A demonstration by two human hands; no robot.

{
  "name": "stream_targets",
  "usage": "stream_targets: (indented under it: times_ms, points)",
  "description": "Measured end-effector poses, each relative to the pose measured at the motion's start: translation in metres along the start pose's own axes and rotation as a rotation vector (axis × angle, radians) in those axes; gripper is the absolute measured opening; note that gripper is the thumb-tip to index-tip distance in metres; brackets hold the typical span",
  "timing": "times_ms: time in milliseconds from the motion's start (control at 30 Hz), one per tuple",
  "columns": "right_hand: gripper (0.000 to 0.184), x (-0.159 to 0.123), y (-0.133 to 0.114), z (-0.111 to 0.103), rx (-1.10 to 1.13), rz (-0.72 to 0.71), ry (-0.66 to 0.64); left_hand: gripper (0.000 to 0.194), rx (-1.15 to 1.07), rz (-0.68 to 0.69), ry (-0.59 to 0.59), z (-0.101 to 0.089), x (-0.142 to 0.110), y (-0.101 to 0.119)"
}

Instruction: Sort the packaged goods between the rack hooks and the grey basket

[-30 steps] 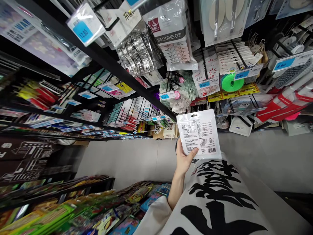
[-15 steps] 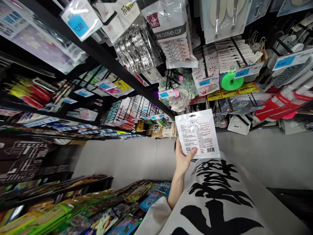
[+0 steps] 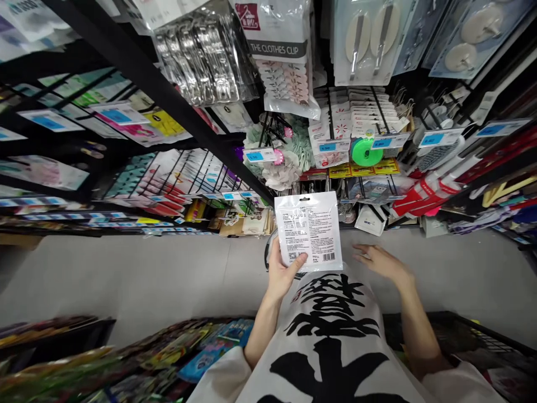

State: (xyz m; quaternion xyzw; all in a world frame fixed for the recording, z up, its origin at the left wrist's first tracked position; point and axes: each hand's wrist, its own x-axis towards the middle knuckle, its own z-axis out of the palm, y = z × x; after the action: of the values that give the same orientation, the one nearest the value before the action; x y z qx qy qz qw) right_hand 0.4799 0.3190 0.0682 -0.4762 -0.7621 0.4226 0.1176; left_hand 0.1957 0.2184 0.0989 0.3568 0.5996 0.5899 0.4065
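My left hand [image 3: 285,271] grips a flat white packet [image 3: 309,229] by its lower left corner, with the thumb across the front. Small dark print and a barcode cover the side facing me, and a hang hole is at the top edge. To the right of the packet, apart from it, my right hand [image 3: 380,261] hovers with fingers stretched out and nothing in them. Both hands are in front of my white shirt [image 3: 335,313] with large black characters.
Ahead hangs a shop rack with a clothes clip bag [image 3: 282,56], metal clips [image 3: 205,56], a green disc [image 3: 366,151] and price tags [image 3: 331,146]. Grey floor [image 3: 188,268] lies below. Colourful snack packets [image 3: 210,352] fill a low shelf on the near side.
My right hand has come into view from the lower right. The view has turned to the right; my left hand still holds the packet up in front of me.
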Motion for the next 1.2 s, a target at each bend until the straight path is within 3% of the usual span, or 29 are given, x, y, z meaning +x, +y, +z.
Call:
stream_targets:
  times_ms: [167, 267, 367, 567, 767, 1000, 1200]
  points:
    - [0.055, 0.004, -0.044, 0.039, 0.640, -0.036, 0.150, 0.065, -0.007, -0.009, -0.019, 0.010, -0.002, 0.001]
    - [0.053, 0.008, -0.065, 0.055, 0.835, -0.066, 0.205, 0.064, 0.020, 0.004, -0.032, 0.016, -0.003, 0.002]
    - [0.049, 0.009, -0.071, 0.057, 0.839, -0.057, 0.231, 0.065, 0.041, -0.007, -0.039, 0.019, -0.003, 0.002]
    - [0.059, 0.009, -0.067, 0.059, 0.827, -0.022, 0.273, 0.066, 0.025, -0.022, -0.030, 0.018, -0.004, -0.001]
    - [0.053, 0.012, -0.070, 0.066, 0.919, 0.011, 0.204, 0.067, 0.009, -0.038, -0.036, 0.016, -0.002, -0.003]
    - [0.054, 0.013, -0.066, 0.068, 0.876, 0.016, 0.266, 0.065, 0.015, -0.046, -0.040, 0.016, -0.001, -0.008]
    - [0.051, 0.014, -0.068, 0.068, 0.936, 0.013, 0.230, 0.065, 0.049, -0.037, -0.047, 0.016, 0.003, -0.009]
